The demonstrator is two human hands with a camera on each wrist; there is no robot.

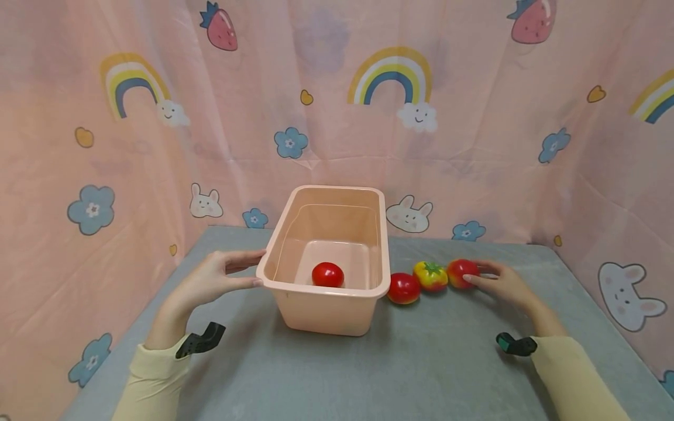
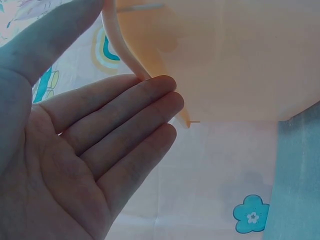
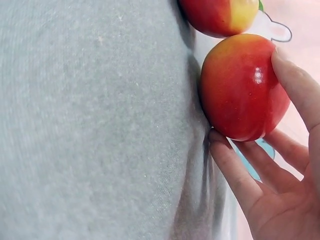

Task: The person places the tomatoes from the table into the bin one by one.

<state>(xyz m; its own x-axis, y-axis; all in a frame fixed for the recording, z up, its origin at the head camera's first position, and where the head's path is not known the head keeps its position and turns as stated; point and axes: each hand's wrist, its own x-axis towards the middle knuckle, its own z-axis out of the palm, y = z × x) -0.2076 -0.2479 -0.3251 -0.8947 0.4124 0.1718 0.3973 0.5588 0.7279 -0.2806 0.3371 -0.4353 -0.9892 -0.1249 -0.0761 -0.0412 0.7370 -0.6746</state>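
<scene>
Straight fingers of my left hand (image 1: pixel 213 280) touch the left rim of a peach-coloured plastic tub (image 1: pixel 326 313), its thumb at the near corner. In the left wrist view the palm (image 2: pixel 60 165) faces the camera, fingertips against the rim. My right hand (image 1: pixel 505 286) holds a red, yellow-blushed peach (image 1: pixel 462 273) on the table, right of the tub. In the right wrist view, its thumb presses one side of the peach (image 3: pixel 245 90), and its fingers curve round the other. Inside the tub lies a shiny red tomato (image 1: pixel 327 275).
Between the tub and the peach sit a red round fruit (image 1: pixel 403 289) and a yellow-and-red fruit with a green leafy top (image 1: pixel 431 276), in a row. A grey cloth covers the table (image 1: pixel 437 362). Behind hangs a pink patterned curtain (image 1: pixel 337 158).
</scene>
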